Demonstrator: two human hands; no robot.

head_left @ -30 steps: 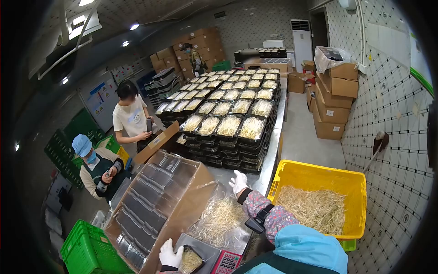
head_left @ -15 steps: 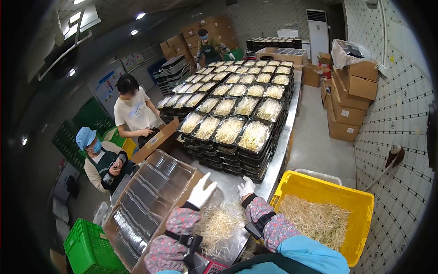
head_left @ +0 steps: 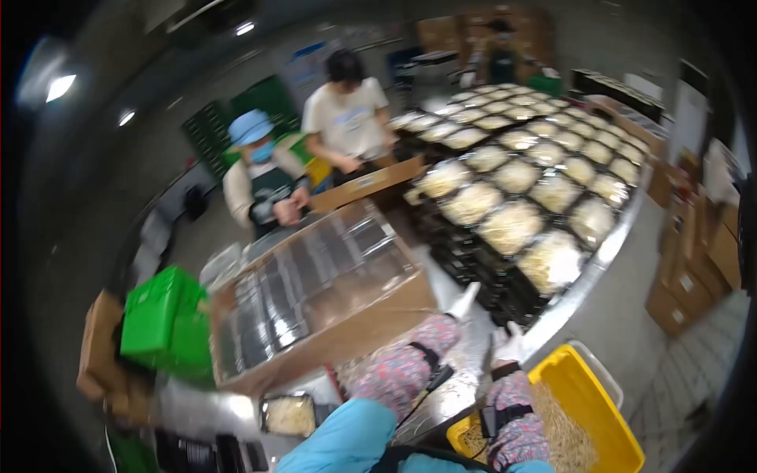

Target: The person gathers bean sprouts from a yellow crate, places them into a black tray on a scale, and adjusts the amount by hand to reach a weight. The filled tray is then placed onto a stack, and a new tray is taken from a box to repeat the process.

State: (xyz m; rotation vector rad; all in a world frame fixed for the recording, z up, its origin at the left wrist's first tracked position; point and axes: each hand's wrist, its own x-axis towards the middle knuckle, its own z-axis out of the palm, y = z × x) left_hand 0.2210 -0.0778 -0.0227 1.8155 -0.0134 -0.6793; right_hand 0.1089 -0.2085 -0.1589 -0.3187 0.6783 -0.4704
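Beside the near end of the stacked trays (head_left: 536, 197), a white-gloved left hand (head_left: 464, 302) is reaching out over the metal bench (head_left: 603, 264). Its fingers are pointing toward the lower black trays, but blur is hiding whether they are spread, pressed together or touching a tray. Just to its right, a white-gloved right hand (head_left: 507, 345) is hovering near the stack's closest corner and the bench edge, with at least one finger extending upward; whether it is pinching anything cannot be told.

The top trays are holding pale sprouts under shiny film, with more black trays standing beneath them. Left of the hands, an open cardboard carton (head_left: 339, 335) is holding rows of dark, plastic-wrapped trays (head_left: 303, 276). Loose sprouts (head_left: 355, 370) are lying between the carton and the left sleeve, partly hidden. Below the carton, a single filled tray (head_left: 289, 415) is resting apart from the stack.

At the right sleeve, a yellow crate (head_left: 611, 406) is holding more sprouts, while a green crate (head_left: 162, 315) is sitting left of the carton. Across the carton, a person in a blue cap (head_left: 264, 177) is holding both hands together near another person in a pale T-shirt (head_left: 347, 118). Beyond the far trays, a third person (head_left: 502, 63) is standing before brown boxes (head_left: 473, 33).
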